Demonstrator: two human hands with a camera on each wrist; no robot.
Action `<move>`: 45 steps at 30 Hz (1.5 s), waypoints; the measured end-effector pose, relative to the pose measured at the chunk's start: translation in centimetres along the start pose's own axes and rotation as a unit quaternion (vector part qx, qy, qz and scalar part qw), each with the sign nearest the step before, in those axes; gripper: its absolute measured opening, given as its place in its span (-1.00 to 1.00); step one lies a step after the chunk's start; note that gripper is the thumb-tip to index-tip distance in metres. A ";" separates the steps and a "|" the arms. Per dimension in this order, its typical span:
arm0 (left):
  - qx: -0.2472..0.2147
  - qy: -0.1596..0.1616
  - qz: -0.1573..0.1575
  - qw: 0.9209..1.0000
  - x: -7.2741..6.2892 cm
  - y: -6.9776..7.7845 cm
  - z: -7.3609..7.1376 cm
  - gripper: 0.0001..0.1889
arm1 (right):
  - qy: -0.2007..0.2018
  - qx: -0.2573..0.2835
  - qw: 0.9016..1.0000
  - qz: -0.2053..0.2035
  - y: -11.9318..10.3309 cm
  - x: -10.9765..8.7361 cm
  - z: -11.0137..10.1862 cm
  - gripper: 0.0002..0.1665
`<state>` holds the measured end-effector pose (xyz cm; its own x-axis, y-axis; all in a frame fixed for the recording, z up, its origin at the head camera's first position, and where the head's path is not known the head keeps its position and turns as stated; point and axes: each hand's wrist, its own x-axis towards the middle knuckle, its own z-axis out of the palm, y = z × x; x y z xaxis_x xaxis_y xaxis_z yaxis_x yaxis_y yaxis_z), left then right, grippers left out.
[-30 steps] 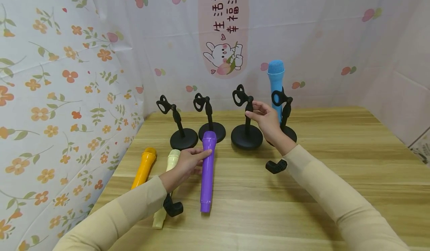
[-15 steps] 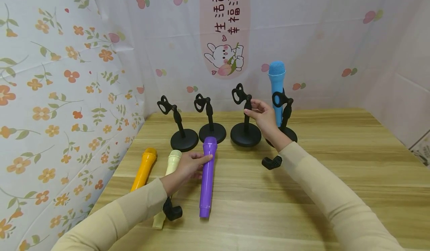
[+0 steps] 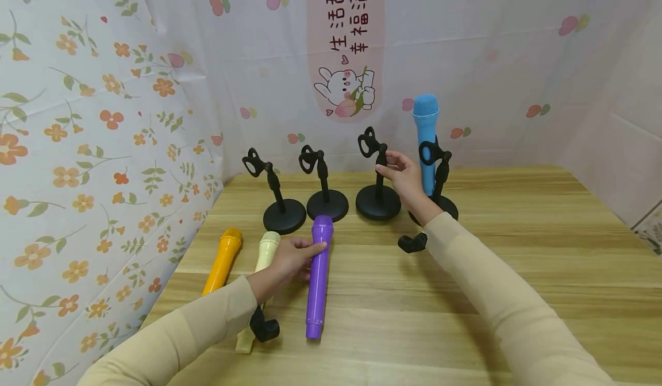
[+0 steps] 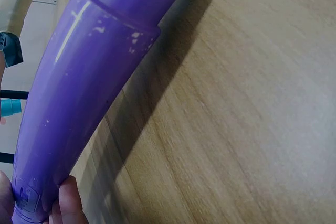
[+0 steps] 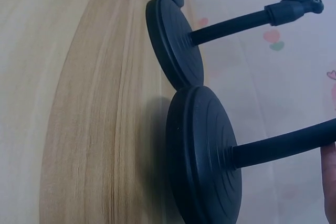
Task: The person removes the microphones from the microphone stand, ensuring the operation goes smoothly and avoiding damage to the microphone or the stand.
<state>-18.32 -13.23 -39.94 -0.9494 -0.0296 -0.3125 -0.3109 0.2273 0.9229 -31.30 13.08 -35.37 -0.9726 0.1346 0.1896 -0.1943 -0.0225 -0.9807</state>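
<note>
My left hand (image 3: 292,258) grips a purple toy microphone (image 3: 318,285) around its upper body, thumb on top. In the left wrist view the microphone (image 4: 79,82) slants over the wood and casts a shadow beside it. My right hand (image 3: 405,178) pinches the pole of a black microphone stand (image 3: 379,203), third from the left, below its ring clip. The right wrist view shows that stand's round base (image 5: 202,156) with a shadow at its edge; whether it touches the table cannot be told. Right of it, a blue microphone (image 3: 426,124) is upright at another black stand (image 3: 441,170).
Two more black stands (image 3: 284,216) (image 3: 328,205) with bare clips stand at the back left. An orange microphone (image 3: 222,262) and a cream microphone (image 3: 266,249) lie at left, the cream one partly behind my left arm. A patterned cloth (image 3: 258,58) hangs behind the wooden table (image 3: 517,231).
The stand in my right hand has shifted slightly back, away from me. My left hand and the purple microphone have come a little toward me.
</note>
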 end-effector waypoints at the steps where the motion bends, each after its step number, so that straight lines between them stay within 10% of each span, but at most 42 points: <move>1: 0.002 0.001 0.001 1.000 0.0 0.0 0.0 -0.59 | 0.000 0.003 1.000 -0.001 0.1 0.1 0.1 -0.48; 45: 0.041 0.008 0.003 0.999 0.3 -1.4 -0.4 -0.60 | 0.004 0.020 1.000 -0.001 1.8 1.4 1.5 -0.58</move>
<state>-18.19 -13.97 -41.26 -0.9523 -0.0433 -0.3021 -0.3004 0.3071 0.9030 -33.24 11.73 -36.76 -0.9712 0.1431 0.1903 -0.2007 -0.0621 -0.9777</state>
